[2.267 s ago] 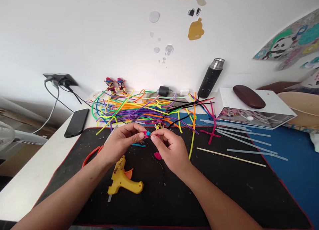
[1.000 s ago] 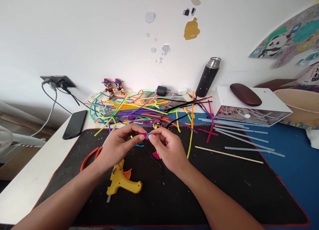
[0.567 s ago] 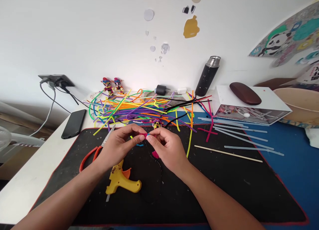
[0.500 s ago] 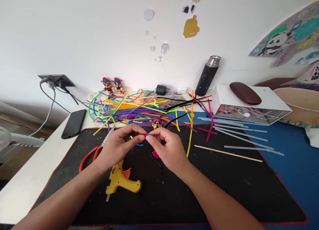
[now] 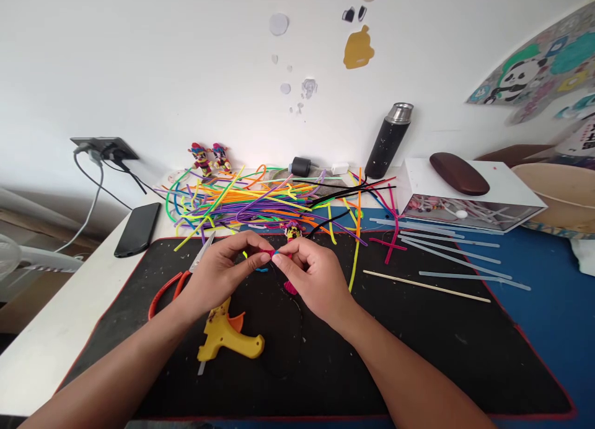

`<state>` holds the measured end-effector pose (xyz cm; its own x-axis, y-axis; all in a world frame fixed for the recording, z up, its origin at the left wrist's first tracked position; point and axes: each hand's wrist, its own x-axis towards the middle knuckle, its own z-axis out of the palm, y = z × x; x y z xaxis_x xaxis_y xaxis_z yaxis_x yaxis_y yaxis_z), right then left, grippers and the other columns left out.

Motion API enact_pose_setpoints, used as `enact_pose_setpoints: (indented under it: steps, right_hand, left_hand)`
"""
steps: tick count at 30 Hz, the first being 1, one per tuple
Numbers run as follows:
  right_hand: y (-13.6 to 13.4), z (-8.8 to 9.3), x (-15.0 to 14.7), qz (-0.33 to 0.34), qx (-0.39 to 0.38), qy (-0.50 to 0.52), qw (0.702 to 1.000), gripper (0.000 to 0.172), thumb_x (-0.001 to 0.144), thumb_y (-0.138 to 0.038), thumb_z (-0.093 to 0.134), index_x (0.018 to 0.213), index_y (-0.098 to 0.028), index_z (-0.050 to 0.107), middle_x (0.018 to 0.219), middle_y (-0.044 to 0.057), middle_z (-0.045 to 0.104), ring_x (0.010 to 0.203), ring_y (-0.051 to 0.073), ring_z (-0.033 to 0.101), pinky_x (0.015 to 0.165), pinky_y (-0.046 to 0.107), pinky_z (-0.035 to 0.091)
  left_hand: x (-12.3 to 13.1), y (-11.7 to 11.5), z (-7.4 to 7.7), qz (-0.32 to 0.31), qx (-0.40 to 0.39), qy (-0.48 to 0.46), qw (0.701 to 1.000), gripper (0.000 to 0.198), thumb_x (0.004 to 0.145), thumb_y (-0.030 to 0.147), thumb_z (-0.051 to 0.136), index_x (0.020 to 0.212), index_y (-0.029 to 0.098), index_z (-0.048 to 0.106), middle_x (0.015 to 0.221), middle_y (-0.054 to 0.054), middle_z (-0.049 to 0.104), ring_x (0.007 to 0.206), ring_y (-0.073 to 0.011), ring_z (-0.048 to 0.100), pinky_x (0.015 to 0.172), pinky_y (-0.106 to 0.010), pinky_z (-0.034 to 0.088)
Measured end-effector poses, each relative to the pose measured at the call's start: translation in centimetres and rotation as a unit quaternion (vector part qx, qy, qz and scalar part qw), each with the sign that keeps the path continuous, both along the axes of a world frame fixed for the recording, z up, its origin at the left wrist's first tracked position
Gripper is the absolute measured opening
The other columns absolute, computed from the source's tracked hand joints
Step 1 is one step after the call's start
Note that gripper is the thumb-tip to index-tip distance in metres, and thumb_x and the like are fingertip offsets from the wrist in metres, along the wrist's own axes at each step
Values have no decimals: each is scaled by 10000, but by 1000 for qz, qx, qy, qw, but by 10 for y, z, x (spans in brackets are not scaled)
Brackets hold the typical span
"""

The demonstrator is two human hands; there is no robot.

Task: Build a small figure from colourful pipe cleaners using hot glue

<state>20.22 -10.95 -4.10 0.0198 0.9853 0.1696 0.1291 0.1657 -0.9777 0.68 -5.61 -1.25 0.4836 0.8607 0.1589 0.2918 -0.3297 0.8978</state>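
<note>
Between the fingertips of my left hand (image 5: 230, 268) and my right hand (image 5: 313, 274) is a small magenta and blue pipe cleaner piece (image 5: 274, 253). Both hands are closed in a pinch on it, thumbs nearly meeting, and the fingers cover most of its shape. A magenta fuzzy piece (image 5: 290, 287) shows just under my right hand. Behind the hands stands a small pipe cleaner figure (image 5: 292, 232) with a yellow and black face. Under my left wrist lies a yellow glue gun (image 5: 232, 341). Orange-handled scissors (image 5: 179, 286) are partly hidden by my left hand.
A heap of coloured pipe cleaners (image 5: 260, 203) lies along the back. Clear glue sticks (image 5: 455, 243) and a wooden stick (image 5: 425, 286) are on the right. Around them are a phone (image 5: 138, 229), a black flask (image 5: 389, 141), a white box (image 5: 474, 175) and two finished figures (image 5: 209, 159).
The hands keep the same pinch on the magenta and blue piece, with barely any finger movement. The whole view has shifted very slightly.
</note>
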Motion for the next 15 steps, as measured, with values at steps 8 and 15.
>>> enact_pose_setpoints:
  steps: [8, 15]
  right_hand:
    - [0, 0, -1, 3, -8, -1, 1000, 194, 946, -377, 688, 883, -195, 709, 556, -80, 466, 525, 113, 426, 542, 263, 344]
    - [-2, 0, -2, 23, -23, 30, 999, 273, 974, -468, 688, 978, -198, 727, 574, -75, 465, 528, 116, 443, 531, 256, 360]
  left_hand:
    - [-2, 0, 0, 3, 4, 3, 1000, 148, 956, 360, 752, 941, 217, 784, 884, -28, 746, 822, -186, 656, 780, -285, 507]
    - [-4, 3, -5, 12, -107, -87, 990, 182, 881, 379, 849, 916, 205, 814, 855, -37, 748, 792, -175, 651, 735, -265, 513]
